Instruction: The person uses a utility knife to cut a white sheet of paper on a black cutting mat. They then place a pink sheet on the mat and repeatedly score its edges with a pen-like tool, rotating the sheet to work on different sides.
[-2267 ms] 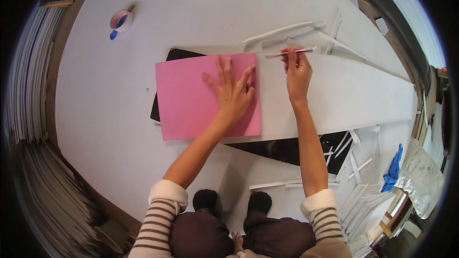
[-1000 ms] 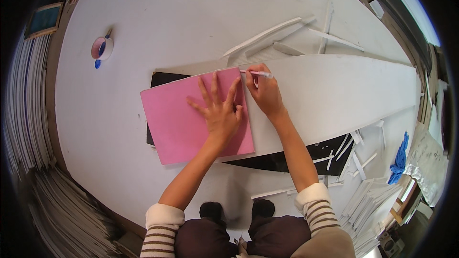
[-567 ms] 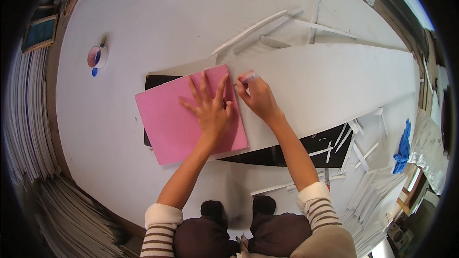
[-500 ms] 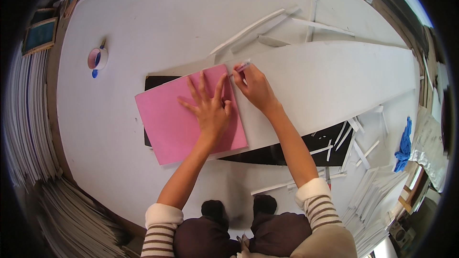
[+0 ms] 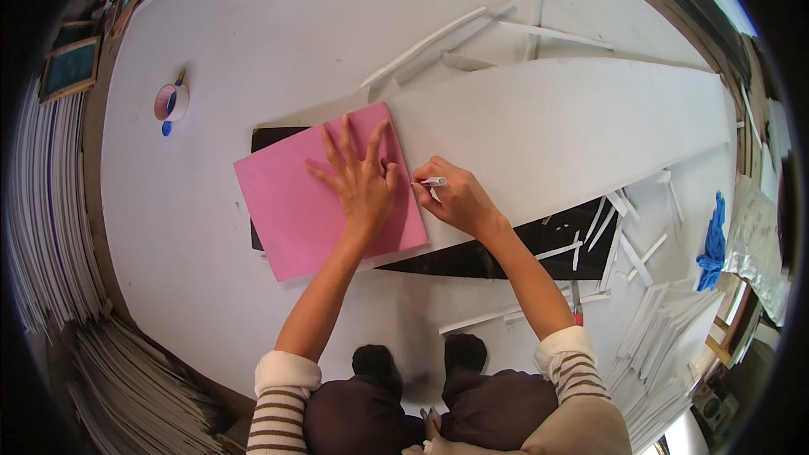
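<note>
White and wide, the work surface (image 5: 185,194) curves off toward the dark rim, with stacked sheets (image 5: 50,219) down its left side and loose strips (image 5: 430,44) beyond the boards. Your right hand (image 5: 459,198) has just come down from the far corner of the pink board (image 5: 291,223) to roughly midway along its right edge, pinching a pen (image 5: 435,181) between thumb and fingers. That travel reads as a stroke following the edge over the white sheet (image 5: 573,131). Your left hand (image 5: 364,184) stays where it was, fingers spread across the pink board — it seems to be keeping the straight side steady. The pink board lies aslant over the white sheet's left end.

Your fingers cover the pen's tip, and no drawn line can be made out. A black sheet (image 5: 455,264) shows below the white sheet; black also peeks out past the pink board's far left corner — you cannot tell whether it is one piece. Your right forearm hides part of the near black sheet.
</note>
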`<state>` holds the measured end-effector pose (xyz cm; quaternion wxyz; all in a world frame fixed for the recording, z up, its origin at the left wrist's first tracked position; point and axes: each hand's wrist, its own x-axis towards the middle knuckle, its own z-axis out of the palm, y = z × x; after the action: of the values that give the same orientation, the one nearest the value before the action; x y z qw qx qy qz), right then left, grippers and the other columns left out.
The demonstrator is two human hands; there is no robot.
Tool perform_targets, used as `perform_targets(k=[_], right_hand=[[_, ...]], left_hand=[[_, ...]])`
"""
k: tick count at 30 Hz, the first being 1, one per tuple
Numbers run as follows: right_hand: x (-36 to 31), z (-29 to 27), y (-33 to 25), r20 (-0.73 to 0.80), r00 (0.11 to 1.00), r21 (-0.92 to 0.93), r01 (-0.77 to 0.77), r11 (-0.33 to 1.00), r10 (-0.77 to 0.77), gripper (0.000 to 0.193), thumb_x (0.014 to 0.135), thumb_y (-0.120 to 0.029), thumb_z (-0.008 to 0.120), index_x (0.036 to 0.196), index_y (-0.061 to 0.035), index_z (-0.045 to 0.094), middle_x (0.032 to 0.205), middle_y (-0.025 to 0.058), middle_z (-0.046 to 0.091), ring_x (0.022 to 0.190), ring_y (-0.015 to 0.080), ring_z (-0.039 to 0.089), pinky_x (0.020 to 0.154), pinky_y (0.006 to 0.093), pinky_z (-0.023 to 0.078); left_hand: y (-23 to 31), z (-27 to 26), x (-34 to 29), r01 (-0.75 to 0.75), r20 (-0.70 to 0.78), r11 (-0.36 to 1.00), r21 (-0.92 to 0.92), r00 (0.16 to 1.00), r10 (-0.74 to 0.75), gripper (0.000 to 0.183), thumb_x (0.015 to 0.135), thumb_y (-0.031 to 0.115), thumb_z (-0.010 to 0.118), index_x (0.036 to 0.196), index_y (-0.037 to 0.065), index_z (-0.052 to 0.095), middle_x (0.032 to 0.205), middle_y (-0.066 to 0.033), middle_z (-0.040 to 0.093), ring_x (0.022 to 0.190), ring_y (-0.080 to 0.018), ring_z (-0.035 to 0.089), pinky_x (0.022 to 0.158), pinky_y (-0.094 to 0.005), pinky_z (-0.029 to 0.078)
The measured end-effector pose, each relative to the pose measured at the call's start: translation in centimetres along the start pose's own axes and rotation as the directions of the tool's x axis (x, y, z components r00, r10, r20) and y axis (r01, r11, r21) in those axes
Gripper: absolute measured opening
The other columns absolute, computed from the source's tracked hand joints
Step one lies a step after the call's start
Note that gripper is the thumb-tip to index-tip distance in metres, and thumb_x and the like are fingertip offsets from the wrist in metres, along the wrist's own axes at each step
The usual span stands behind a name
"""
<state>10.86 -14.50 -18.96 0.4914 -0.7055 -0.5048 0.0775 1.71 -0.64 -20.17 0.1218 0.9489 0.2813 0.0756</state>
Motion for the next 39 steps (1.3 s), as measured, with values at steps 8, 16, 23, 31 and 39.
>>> perform_targets(k=[8,16,23,31,39], right_hand=[[3.9,0.0,2.2,-0.008,0.999,-0.001,-0.038,0.999,0.038,0.01,0.087,-0.006,0.064,0.089,0.0008,0.057,0.085,0.0142,0.059,0.074,0.0346,0.059,0.066,0.0393,0.049],[1.2,-0.2,0.9,-0.037,0.999,-0.018,0.002,1.0,-0.002,0.01,0.087,-0.004,0.063,0.092,0.0002,0.056,0.083,0.0119,0.059,0.074,0.03,0.059,0.065,0.0385,0.049],[-3.5,-0.9,-2.5,0.111,0.993,0.015,-0.047,0.999,0.045,0.01,0.086,-0.008,0.062,0.091,-0.0016,0.055,0.083,0.009,0.057,0.079,0.0268,0.057,0.066,0.0366,0.051],[1.8,-0.1,1.2,-0.005,1.0,-0.033,0.012,0.999,-0.012,0.011,0.084,-0.001,0.064,0.093,-0.0002,0.058,0.082,0.012,0.057,0.071,0.032,0.058,0.063,0.0394,0.048],[-1.6,-0.7,-1.4,0.07,0.997,-0.052,0.017,0.999,-0.013,0.011,0.086,-0.006,0.061,0.093,-0.0015,0.054,0.083,0.0094,0.057,0.08,0.0279,0.056,0.067,0.0371,0.051]], left_hand=[[-0.4,0.3,-0.4,-0.036,-0.084,0.995,-0.095,0.996,0.028,0.048,0.079,0.024,0.064,0.125,0.028,0.05,0.141,-0.0098,0.029,0.139,-0.0356,0.014,0.099,-0.0759,0.001],[-0.7,0.4,-0.6,-0.084,-0.117,0.993,-0.084,0.99,0.074,0.038,0.081,0.025,0.064,0.117,0.024,0.052,0.133,-0.0098,0.034,0.136,-0.0345,0.021,0.098,-0.0749,0.005],[-0.8,0.6,-0.2,-0.097,-0.167,0.994,-0.054,0.982,0.087,0.041,0.077,0.023,0.067,0.116,0.025,0.053,0.13,-0.0096,0.035,0.136,-0.0347,0.021,0.096,-0.0775,0.005],[-0.6,0.7,-0.5,-0.068,-0.13,0.996,-0.053,0.99,0.061,0.038,0.08,0.027,0.066,0.116,0.025,0.055,0.131,-0.0088,0.036,0.136,-0.0333,0.022,0.098,-0.0749,0.009],[-0.8,0.5,-0.7,-0.079,-0.144,0.995,-0.068,0.987,0.069,0.036,0.081,0.028,0.066,0.116,0.024,0.055,0.13,-0.0091,0.036,0.134,-0.0335,0.022,0.098,-0.0748,0.008]])
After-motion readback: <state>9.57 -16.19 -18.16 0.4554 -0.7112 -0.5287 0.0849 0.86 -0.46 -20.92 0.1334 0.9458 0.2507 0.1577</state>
